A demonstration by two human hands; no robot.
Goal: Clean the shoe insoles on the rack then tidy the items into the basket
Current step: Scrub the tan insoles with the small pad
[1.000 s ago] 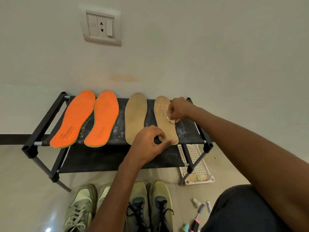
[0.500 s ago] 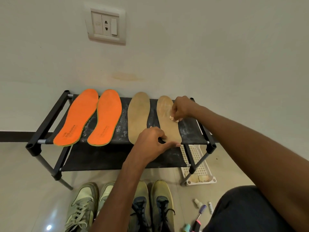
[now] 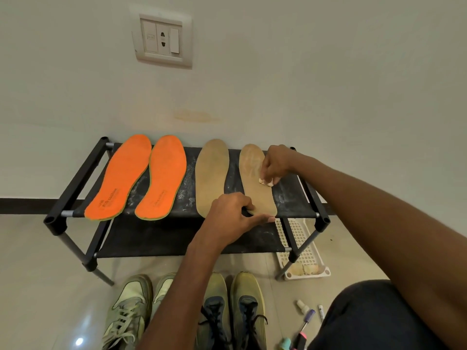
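Two orange insoles (image 3: 118, 176) (image 3: 163, 178) and two tan insoles lie side by side on the black rack's (image 3: 75, 183) top shelf. My left hand (image 3: 232, 218) pinches the heel end of the right tan insole (image 3: 255, 188) at the shelf's front edge. My right hand (image 3: 276, 164) grips a small whitish wad (image 3: 266, 182) and presses it onto the middle of that same insole. The left tan insole (image 3: 211, 173) lies untouched beside it. A white perforated basket (image 3: 302, 251) sits on the floor under the rack's right end, with pale wads in its near end.
Two pairs of sneakers (image 3: 131, 311) (image 3: 235, 309) stand on the floor in front of the rack. Small bottles and a brush-like tool (image 3: 307, 322) lie on the floor at the right, next to my knee (image 3: 374, 317). The wall has a socket plate (image 3: 163, 40).
My right hand with the wad has slid along the right tan insole, from its middle toward the toe and back down. My left hand stays on the heel end.
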